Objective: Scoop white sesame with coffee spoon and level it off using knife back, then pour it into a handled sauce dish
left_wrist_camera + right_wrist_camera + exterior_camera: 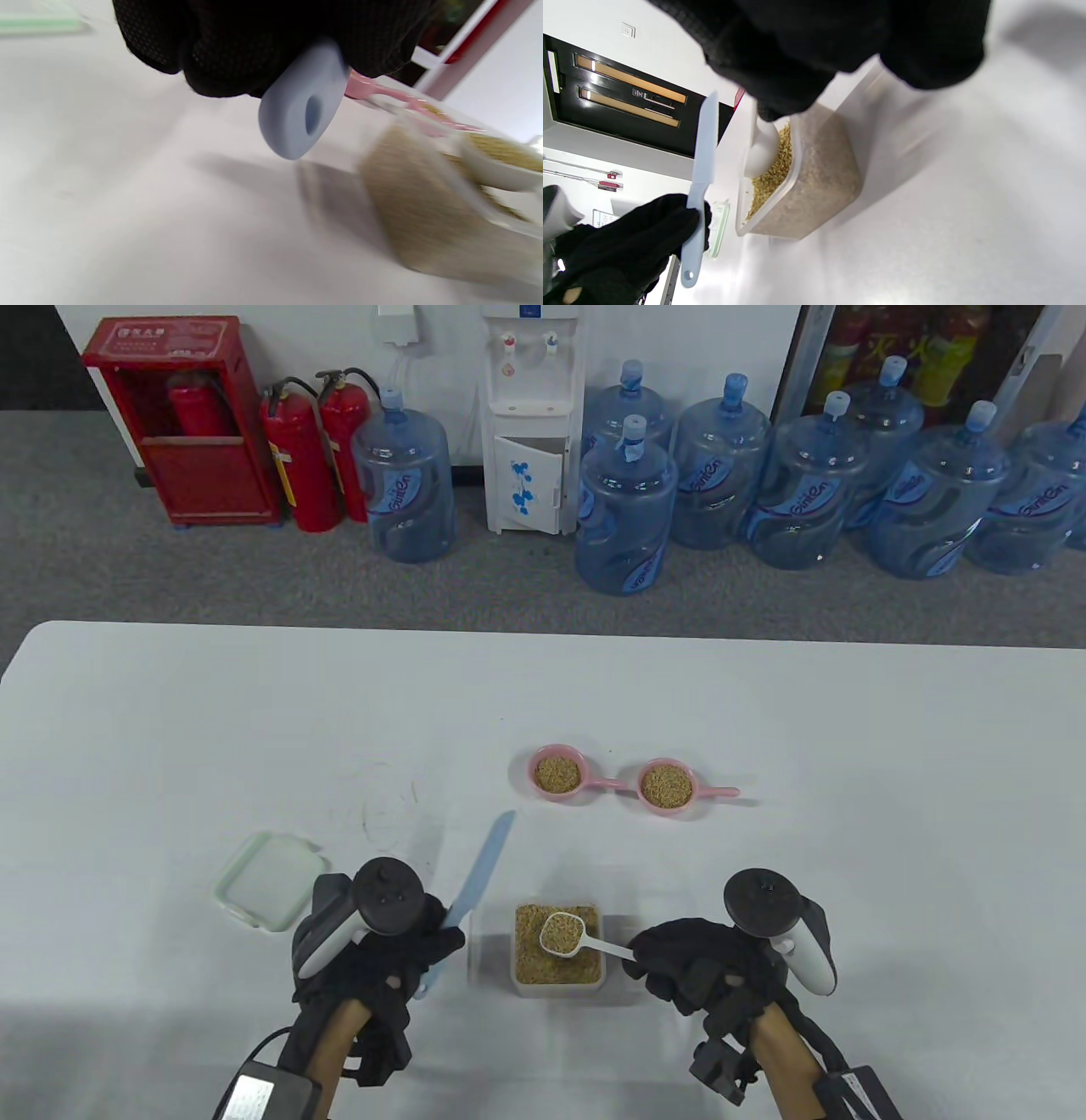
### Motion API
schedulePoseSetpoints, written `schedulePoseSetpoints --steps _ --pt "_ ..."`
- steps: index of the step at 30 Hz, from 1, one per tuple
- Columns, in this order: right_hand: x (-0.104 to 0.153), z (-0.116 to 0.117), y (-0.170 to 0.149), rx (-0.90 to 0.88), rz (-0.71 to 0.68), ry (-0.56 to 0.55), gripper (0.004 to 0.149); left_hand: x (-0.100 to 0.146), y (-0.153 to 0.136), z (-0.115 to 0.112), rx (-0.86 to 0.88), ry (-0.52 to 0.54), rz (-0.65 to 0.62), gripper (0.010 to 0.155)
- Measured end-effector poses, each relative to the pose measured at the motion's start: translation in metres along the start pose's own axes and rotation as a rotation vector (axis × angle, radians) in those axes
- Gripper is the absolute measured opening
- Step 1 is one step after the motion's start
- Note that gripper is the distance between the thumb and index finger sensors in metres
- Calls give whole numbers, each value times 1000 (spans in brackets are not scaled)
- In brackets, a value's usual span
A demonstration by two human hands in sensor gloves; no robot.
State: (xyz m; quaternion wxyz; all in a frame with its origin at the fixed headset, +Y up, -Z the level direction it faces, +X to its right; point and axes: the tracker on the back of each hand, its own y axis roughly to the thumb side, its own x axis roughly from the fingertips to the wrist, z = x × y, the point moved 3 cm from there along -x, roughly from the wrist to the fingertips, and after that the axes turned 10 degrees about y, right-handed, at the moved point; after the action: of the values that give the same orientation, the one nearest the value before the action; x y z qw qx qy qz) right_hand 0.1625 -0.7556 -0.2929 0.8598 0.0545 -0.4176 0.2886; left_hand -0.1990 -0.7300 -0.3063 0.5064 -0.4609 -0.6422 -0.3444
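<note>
— Where do we stand?

— My right hand [687, 963] pinches the coffee spoon [585, 940] by its handle, its heaped bowl held level over the sesame container [558, 957] (so spill should fall back in). My left hand [377, 959] is clamped round the handle of the knife [479, 878], blade pointing far and a little right, just left of the container and clear of the spoon.

— Levelled yet?

— I'd judge not; the knife and the spoon are apart. Next the knife back should sweep across the rim.

— And the target?

— Two pink handled sauce dishes [611, 785] sit farther off on the tabletop [170, 729], both already holding sesame. The container's lid [270, 880] lies to the left.
</note>
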Motion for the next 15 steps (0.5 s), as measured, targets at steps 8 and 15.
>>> schedulePoseSetpoints --steps 8,15 --pt "1 -1 1 3 -7 -10 43 -20 -34 -16 -117 -27 163 46" --pt "1 -1 2 16 -10 -12 43 -26 -34 -25 -191 -39 208 46"
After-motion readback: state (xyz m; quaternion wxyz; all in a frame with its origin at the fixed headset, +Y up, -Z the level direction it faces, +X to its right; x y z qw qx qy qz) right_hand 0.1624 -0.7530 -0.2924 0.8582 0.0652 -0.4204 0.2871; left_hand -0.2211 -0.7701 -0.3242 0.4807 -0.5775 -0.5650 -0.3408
